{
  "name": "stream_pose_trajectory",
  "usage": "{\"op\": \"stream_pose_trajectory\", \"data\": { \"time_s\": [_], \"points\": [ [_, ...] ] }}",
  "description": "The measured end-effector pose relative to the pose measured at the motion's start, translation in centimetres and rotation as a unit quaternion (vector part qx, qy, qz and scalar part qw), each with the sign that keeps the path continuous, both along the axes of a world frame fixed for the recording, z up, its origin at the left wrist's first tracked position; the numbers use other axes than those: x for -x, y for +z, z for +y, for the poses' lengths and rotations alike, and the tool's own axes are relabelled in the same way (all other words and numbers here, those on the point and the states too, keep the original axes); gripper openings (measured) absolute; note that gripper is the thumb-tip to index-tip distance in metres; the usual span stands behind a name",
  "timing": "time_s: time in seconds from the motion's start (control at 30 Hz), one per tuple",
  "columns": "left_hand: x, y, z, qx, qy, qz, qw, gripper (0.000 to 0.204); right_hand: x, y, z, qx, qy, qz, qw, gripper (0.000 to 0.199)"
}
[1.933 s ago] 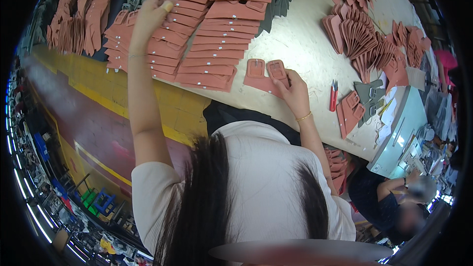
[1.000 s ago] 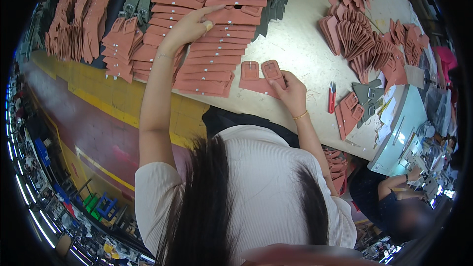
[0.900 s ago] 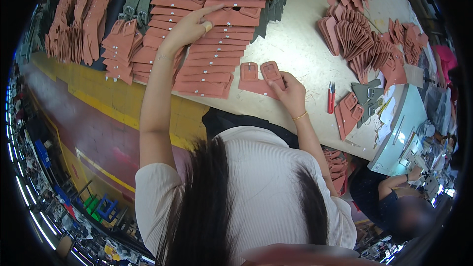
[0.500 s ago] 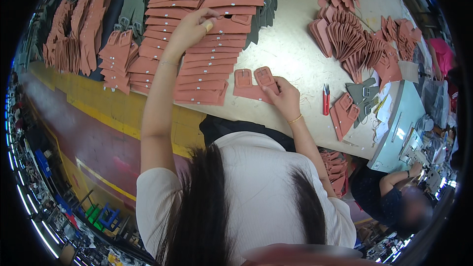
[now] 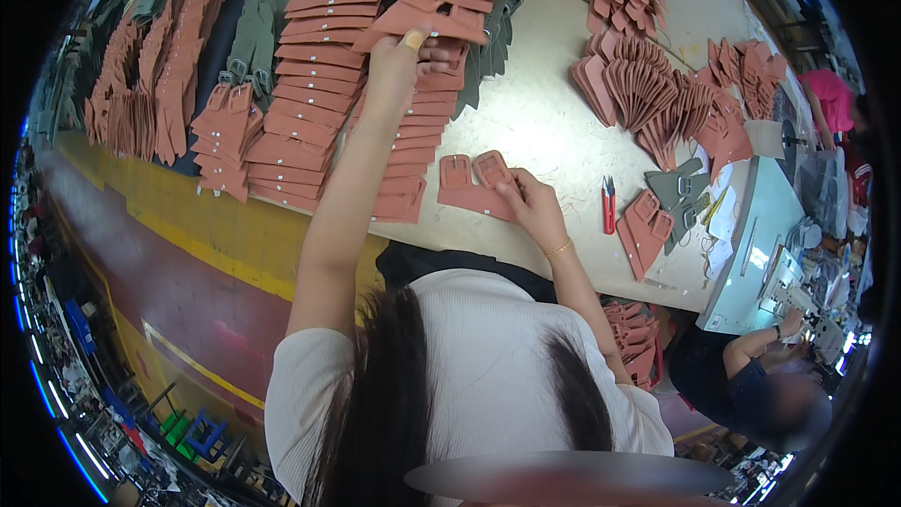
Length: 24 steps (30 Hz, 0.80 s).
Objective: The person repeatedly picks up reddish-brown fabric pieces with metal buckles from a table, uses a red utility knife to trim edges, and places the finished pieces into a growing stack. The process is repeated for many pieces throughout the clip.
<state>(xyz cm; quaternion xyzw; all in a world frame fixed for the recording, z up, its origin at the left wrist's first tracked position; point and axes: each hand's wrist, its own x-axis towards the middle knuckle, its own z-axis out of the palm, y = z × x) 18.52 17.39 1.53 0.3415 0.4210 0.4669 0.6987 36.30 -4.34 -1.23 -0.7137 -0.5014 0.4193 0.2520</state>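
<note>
My left hand is at the long overlapping row of rust-coloured fabric tabs. A yellow cover sits on its thumb, and its fingers close on the near edge of one buckled fabric tab, tilted up from the row. Close to the table's near edge, my right hand pinches another tab, a rust fabric piece with two covered square buckles. That piece lies on the table, its right buckle slanted beside my thumb. My right fingertips are partly hidden behind the piece.
Red-handled thread snips lie right of my right hand. Beyond them are a rust buckled piece and a dark green one. Fanned rust pieces cover the far right. Another person sits at a sewing machine at lower right.
My left hand has moved right along the row and closed on a tab, lifting its near edge. My right hand stays on its piece. The whole view has shifted slightly.
</note>
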Motion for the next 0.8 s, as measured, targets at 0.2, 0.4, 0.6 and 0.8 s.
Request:
{"op": "stream_pose_trajectory", "data": {
  "time_s": [0.2, 0.4, 0.6, 0.8],
  "points": [
    [2.8, 1.4, -4.7, 0.024, 0.037, -0.049, 0.998, 0.032, -0.8, 5.5, 0.0, -0.021, 0.015, 0.051, 0.998, 0.028],
    [2.8, 1.1, -9.9, 0.087, 0.019, -0.111, 0.99, 0.033, -0.7, 9.5, 2.0, -0.19, -0.037, 0.346, 0.918, 0.036],
    [2.6, 1.4, -12.6, 0.106, -0.083, -0.245, 0.96, 0.046, 1.0, 7.8, 3.8, -0.091, -0.076, 0.363, 0.924, 0.036],
    [2.7, 1.9, -13.0, 0.108, -0.083, -0.21, 0.968, 0.047, 1.4, 6.3, 3.2, -0.089, -0.069, 0.326, 0.939, 0.036]
  ]
}}
